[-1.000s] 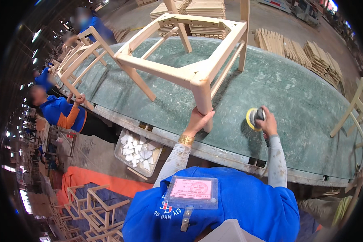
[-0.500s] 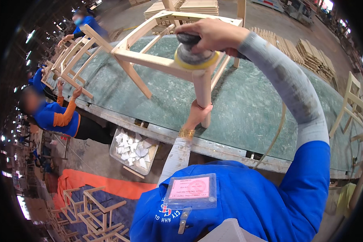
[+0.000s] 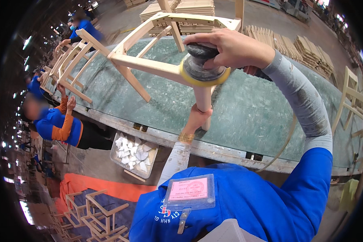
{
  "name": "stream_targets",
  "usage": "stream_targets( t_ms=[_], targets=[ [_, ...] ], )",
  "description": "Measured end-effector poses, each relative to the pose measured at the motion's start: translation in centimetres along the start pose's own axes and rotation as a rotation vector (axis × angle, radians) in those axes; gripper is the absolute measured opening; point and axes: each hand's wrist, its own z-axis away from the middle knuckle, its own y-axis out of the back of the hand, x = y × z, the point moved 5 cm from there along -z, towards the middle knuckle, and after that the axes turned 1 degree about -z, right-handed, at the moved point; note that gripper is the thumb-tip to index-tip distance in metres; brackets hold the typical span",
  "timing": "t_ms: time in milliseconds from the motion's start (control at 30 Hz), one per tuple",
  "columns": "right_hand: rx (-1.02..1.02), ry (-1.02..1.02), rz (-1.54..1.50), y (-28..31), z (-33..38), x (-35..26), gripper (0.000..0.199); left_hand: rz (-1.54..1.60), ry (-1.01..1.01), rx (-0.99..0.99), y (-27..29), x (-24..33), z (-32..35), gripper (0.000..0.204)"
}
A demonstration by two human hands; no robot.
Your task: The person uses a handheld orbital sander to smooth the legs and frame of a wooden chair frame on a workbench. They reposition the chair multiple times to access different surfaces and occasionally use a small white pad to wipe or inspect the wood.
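Nearest, at the lower edge, blue jacket [image 3: 246, 205] with a clear badge holder [image 3: 189, 191] clipped on the chest. Below left, on the floor, orange sheet [image 3: 105, 187] and a stack of bare wooden frames [image 3: 97, 213]. Just under the table rim, clear plastic tray [image 3: 134, 155] with white pieces inside.

Further up, left hand [image 3: 197, 119] closed around the lower end of one leg of the wooden chair frame [image 3: 149, 66], gold bracelet [image 3: 185, 138] on the wrist. Chair frame upside down on the green table [image 3: 254, 113], legs upward. Above it, right hand [image 3: 230, 48] gripping from the top the round sander [image 3: 203, 66], yellow pad pressed on the corner where leg meets rail. Hose [image 3: 284, 141] hanging at right, under the forearm.

At far left, other workers in blue [image 3: 54, 123] with hands on a second chair frame [image 3: 70, 66]. At far side and right, stacks of wooden parts [image 3: 310, 48].
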Motion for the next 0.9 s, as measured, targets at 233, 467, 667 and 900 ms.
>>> stream_targets(
  t_ms=[233,467,667,900],
  targets=[
    [0.928,-0.087,-0.295,-4.1,10.3,5.3,0.066,0.576,0.141,-0.206,2.7,0.1,2.0,0.052],
    [0.948,-0.099,-0.446,-12.3,14.0,2.8,0.063,0.746,0.299,-0.397,4.2,2.2,1.2,0.079],
    [1.02,-0.04,-0.334,-10.8,13.5,1.2,0.061,0.696,0.344,-0.35,3.3,3.0,1.3,0.091],
    [0.588,-0.126,-0.195,-1.4,9.5,1.7,0.059,0.721,0.306,-0.404,3.1,2.2,1.5,0.096]
  ],
)
